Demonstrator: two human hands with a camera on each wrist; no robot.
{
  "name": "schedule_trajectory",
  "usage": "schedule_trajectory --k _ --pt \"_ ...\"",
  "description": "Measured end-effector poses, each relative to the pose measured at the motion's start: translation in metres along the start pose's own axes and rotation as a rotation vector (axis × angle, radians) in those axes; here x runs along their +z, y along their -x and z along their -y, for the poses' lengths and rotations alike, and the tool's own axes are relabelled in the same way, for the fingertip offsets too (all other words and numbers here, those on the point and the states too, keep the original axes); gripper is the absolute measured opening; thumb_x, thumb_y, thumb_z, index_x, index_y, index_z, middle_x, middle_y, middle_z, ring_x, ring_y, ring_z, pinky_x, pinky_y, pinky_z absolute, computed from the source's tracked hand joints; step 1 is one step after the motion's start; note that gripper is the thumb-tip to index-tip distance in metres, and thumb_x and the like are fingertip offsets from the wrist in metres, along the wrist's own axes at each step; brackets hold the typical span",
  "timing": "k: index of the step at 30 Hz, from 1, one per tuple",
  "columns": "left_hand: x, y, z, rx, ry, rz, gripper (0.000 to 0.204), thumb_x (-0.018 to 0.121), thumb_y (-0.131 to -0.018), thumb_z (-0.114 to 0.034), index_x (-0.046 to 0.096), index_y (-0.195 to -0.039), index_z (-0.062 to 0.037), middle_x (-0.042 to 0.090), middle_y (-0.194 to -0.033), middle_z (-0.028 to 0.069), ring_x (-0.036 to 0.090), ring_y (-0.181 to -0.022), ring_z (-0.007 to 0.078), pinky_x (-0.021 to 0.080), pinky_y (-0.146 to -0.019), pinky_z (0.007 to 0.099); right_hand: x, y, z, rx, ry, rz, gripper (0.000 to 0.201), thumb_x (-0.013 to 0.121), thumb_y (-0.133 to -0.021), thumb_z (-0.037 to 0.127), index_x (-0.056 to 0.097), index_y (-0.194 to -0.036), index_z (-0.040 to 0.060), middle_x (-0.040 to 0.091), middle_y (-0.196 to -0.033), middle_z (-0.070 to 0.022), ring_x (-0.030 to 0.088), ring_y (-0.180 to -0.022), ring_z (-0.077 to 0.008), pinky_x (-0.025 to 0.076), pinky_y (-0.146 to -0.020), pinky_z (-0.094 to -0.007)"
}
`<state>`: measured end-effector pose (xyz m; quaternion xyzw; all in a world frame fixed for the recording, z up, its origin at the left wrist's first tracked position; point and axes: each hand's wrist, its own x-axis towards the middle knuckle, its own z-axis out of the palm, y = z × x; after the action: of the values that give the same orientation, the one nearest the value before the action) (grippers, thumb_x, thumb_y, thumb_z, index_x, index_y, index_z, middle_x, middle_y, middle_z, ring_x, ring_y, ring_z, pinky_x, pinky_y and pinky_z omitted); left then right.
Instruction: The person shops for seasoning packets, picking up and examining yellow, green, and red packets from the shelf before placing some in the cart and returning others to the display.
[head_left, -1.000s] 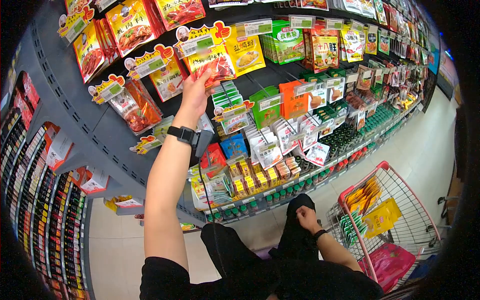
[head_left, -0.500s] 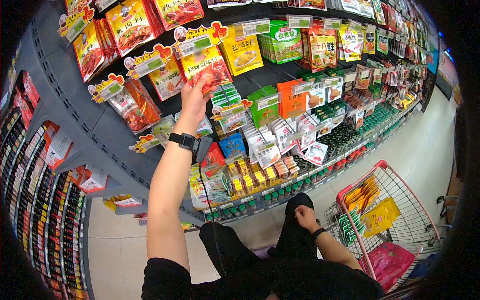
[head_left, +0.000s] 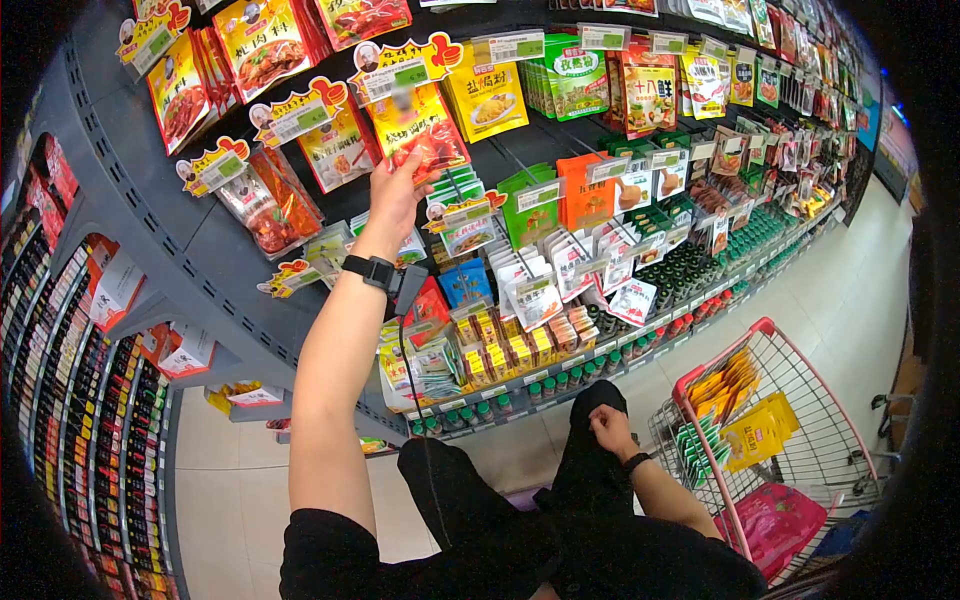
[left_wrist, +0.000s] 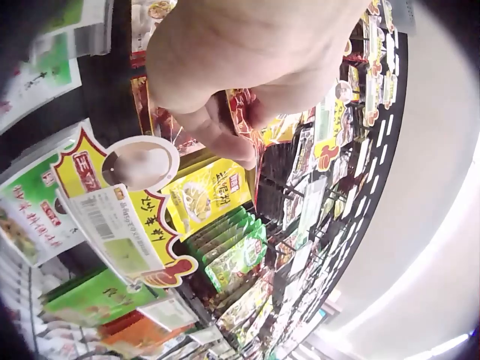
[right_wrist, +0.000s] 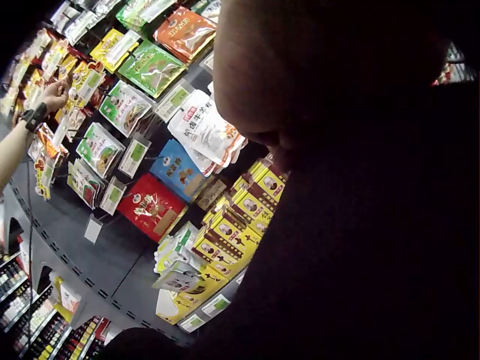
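Note:
In the head view my left hand (head_left: 398, 200) pinches the lower edge of a red-and-yellow seasoning packet (head_left: 418, 125). This packet hangs beneath a thumb-shaped price tag (head_left: 402, 72) on the rack. The left wrist view shows the thumb and fingers of the left hand (left_wrist: 247, 60) bent around the edge of a red packet (left_wrist: 241, 112), close to yellow packets (left_wrist: 210, 196). My right hand (head_left: 612, 430) rests on the knee, its fingers loosely curled and holding nothing. It looms dark in the right wrist view, beside hanging white packets (right_wrist: 201, 129).
A wire shopping cart (head_left: 690, 385) at the right carries yellow packets (head_left: 760, 430), green-and-white packets and a pink bag (head_left: 780, 525). Hooks with green packets (head_left: 575, 85) and orange packets (head_left: 588, 190) fill the rack. Small yellow boxes (head_left: 495, 350) line a low shelf.
The left hand has shifted slightly downward with the lower edge of the packet, which now hangs more tilted. The right hand has stayed on the knee.

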<state>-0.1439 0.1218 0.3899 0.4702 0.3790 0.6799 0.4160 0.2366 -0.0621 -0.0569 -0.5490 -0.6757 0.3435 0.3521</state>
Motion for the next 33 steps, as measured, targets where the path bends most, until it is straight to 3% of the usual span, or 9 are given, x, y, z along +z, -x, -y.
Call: schedule_trajectory --k 10,17,20,26,33 --pt "-0.004 0.003 0.005 -0.022 0.003 -0.036 0.021 0.061 -0.095 -0.017 0.057 -0.114 -0.0087 0.068 -0.101 0.0068 0.067 -0.075 0.0160 0.052 -0.058 0.0265 0.000 0.000 -0.001 0.007 0.023 0.002 0.015 0.056 -0.084 0.010 0.065 -0.087 -0.0012 0.068 -0.071 -0.0115 0.067 -0.065 -0.0202 0.052 -0.062 -0.0319" --pt "0.005 0.020 0.002 0.106 -0.049 -0.001 0.021 0.061 -0.095 -0.016 0.057 -0.113 -0.0060 0.068 -0.099 0.0073 0.066 -0.072 0.0155 0.052 -0.058 0.0264 -0.002 0.001 0.007 0.010 0.020 -0.002 0.013 0.055 -0.084 0.008 0.065 -0.086 -0.0008 0.067 -0.072 -0.0103 0.067 -0.066 -0.0193 0.053 -0.063 -0.0318" --pt "0.004 0.019 -0.003 0.098 -0.035 0.008 0.020 0.060 -0.095 -0.015 0.057 -0.112 -0.0053 0.068 -0.098 0.0072 0.066 -0.071 0.0155 0.053 -0.058 0.0266 -0.001 0.002 0.003 0.059 -0.050 0.008 0.015 0.060 -0.083 0.016 0.066 -0.088 0.0034 0.068 -0.077 -0.0133 0.067 -0.070 -0.0292 0.052 -0.065 -0.0377" --pt "0.010 0.007 -0.025 0.099 -0.079 -0.027 0.021 0.059 -0.095 -0.015 0.057 -0.112 -0.0040 0.067 -0.097 0.0070 0.066 -0.070 0.0159 0.053 -0.058 0.0271 0.000 0.000 0.003 0.062 -0.007 0.005 0.015 0.059 -0.083 0.015 0.066 -0.087 0.0032 0.067 -0.074 -0.0130 0.066 -0.068 -0.0294 0.051 -0.063 -0.0379" --pt "0.030 0.003 -0.042 0.177 -0.040 0.046 0.024 0.060 -0.093 -0.013 0.056 -0.113 0.0000 0.068 -0.099 0.0112 0.069 -0.072 0.0185 0.055 -0.057 0.0275 0.002 0.001 -0.001 0.072 -0.035 0.006 0.015 0.060 -0.082 0.015 0.065 -0.089 0.0026 0.067 -0.074 -0.0133 0.066 -0.069 -0.0286 0.051 -0.063 -0.0370"
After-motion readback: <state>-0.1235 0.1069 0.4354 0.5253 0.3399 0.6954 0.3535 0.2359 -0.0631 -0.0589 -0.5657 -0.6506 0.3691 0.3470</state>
